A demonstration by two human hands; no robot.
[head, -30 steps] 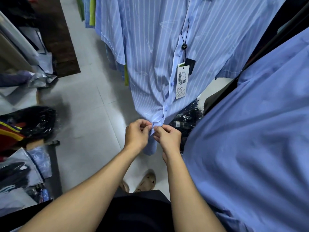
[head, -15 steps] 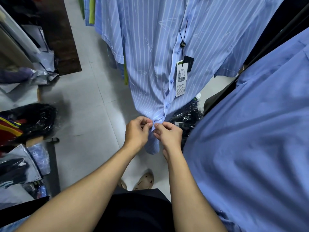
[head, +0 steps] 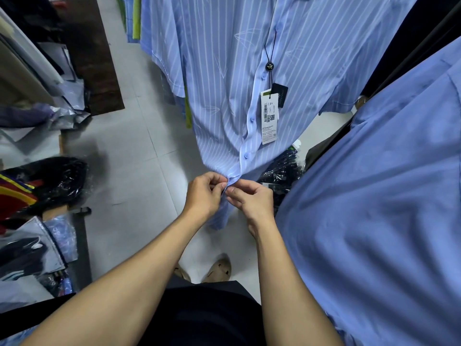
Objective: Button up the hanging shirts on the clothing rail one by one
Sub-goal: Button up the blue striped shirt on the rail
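A light blue striped shirt (head: 219, 78) hangs in front of me with a white price tag (head: 269, 118) on a black cord. Three buttons above my hands sit closed along its front placket. My left hand (head: 203, 196) pinches the left edge of the placket near the hem. My right hand (head: 252, 199) pinches the right edge just beside it, fingertips almost touching. The button between my fingers is hidden. A plain blue shirt (head: 379, 208) hangs close at my right.
More shirts in blue and green (head: 136, 18) hang further back on the rail. Bagged clothes (head: 45, 181) lie piled at the left on shelves. Dark packaged goods (head: 282, 171) sit on the tiled floor (head: 129, 176) behind the striped shirt. My sandalled feet (head: 219, 268) are below.
Both hands stay pinched on the lower placket of the striped shirt, with only small finger movements. The shirt hem has shifted slightly.
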